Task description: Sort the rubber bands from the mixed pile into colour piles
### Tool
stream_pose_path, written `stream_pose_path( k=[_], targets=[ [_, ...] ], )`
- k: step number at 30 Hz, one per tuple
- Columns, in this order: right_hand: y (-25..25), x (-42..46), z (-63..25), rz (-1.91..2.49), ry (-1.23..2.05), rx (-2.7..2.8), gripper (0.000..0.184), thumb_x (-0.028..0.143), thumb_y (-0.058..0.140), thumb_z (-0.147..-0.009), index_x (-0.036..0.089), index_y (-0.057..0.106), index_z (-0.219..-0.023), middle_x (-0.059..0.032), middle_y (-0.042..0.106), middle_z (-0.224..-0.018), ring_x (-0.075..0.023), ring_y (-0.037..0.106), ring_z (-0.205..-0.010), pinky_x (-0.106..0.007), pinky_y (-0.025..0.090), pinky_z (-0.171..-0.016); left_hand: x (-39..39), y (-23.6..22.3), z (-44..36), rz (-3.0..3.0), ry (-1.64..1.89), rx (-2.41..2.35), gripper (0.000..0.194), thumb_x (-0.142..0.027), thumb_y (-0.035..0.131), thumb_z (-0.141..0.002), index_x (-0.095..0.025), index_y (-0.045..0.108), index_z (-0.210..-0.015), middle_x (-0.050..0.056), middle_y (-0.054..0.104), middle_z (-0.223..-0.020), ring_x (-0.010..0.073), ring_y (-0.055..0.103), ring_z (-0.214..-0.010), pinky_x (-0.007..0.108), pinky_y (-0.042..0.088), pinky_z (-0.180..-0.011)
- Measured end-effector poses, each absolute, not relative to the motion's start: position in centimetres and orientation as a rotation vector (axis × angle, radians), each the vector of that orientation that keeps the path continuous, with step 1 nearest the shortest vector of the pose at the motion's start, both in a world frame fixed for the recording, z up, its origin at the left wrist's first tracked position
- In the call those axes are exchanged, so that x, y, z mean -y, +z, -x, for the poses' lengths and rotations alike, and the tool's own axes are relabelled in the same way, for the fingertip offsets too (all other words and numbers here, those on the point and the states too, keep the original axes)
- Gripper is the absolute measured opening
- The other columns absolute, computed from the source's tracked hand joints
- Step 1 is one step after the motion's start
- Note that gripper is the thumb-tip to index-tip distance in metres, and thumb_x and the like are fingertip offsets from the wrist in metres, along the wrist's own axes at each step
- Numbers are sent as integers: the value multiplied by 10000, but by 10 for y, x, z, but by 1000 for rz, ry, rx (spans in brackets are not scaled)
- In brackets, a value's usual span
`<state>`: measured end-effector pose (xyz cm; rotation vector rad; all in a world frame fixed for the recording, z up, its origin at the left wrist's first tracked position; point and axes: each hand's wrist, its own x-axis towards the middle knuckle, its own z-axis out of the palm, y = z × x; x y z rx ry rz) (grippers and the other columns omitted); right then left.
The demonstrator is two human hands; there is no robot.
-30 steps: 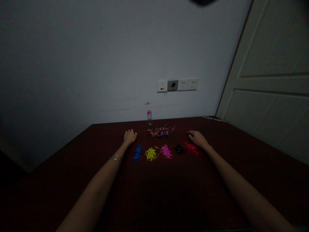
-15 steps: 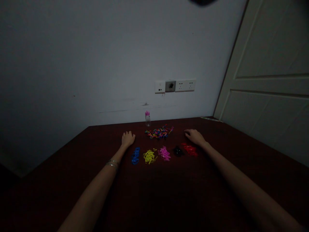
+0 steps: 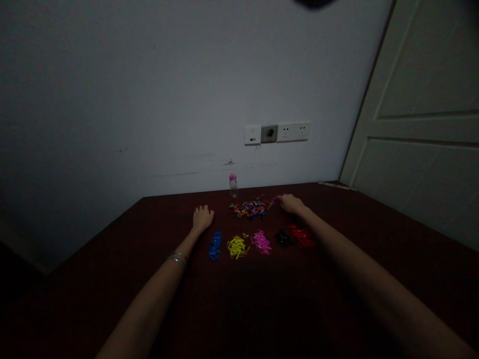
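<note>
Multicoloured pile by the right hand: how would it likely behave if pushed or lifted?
The multicoloured pile would probably spread rather than slide as one block, since it is loosely heaped small pieces. Some might snag and come up together, as they lie crossed over each other. Each piece is likely light, looking thin and small beside the right hand.

Right fingers (image 3: 280, 198) perhaps partly hidden

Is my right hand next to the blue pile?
No, the right hand is at the right end of the multicoloured pile, while the blue pile lies nearer the left hand.
</note>
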<state>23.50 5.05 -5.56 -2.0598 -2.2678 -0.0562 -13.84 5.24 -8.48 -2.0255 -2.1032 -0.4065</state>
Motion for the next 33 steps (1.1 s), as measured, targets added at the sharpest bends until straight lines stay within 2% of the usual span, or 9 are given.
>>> stream_pose_path(
  k=[5,7,11,15,19,26,33],
  targets=[
    [-65,-62,-227,2094,-141,2315,605,179,436,-801,299,305,-1378,-137,487,-1267,-312,463,-1133,-438,429,-837,-51,-85,138,2033,-390,2110,415,-348,339,-851,-91,529,-1116,180,537,-1177,276,453,-1118,364,341,-923],
    [-69,-65,-226,2086,-170,2326,608,174,422,-807,308,289,-1385,-141,483,-1263,-317,454,-1139,-451,417,-848,-50,-85,138,2033,-394,2113,415,-345,339,-851,-88,527,-1118,182,530,-1186,276,451,-1120,365,340,-924],
    [-71,-72,-228,2080,-167,2325,523,177,394,-821,315,409,-1325,-145,486,-1250,-319,466,-1127,-458,409,-851,-49,-85,138,2033,-405,2117,414,-339,335,-852,-89,524,-1122,185,522,-1198,278,446,-1125,370,342,-922],
    [-68,-77,-236,2043,-74,2329,445,198,401,-831,303,505,-1251,-113,522,-1235,-276,506,-1094,-397,424,-845,-48,-84,137,2033,-409,2138,410,-338,337,-851,-87,526,-1114,190,519,-1200,283,435,-1138,377,337,-927],
    [-65,-74,-242,2009,-68,2298,350,275,353,-874,235,595,-1123,-108,586,-1158,-237,549,-1034,-352,440,-814,-49,-84,136,2044,-402,2144,407,-334,334,-851,-91,525,-1116,190,521,-1197,277,445,-1131,377,333,-932],
    [-65,-64,-242,2001,-196,2243,323,345,375,-883,194,629,-1014,-129,616,-1092,-240,567,-1000,-345,454,-773,-49,-85,137,2031,-420,2107,407,-330,338,-844,-87,536,-1105,182,541,-1163,283,457,-1107,372,352,-914],
    [-63,-63,-254,1846,29,2114,347,411,417,-859,209,657,-1009,-82,650,-1071,-216,588,-979,-295,448,-796,-47,-82,136,2030,-408,2119,397,-340,336,-847,-99,542,-1086,174,551,-1149,271,467,-1093,360,362,-900]
  ],
)
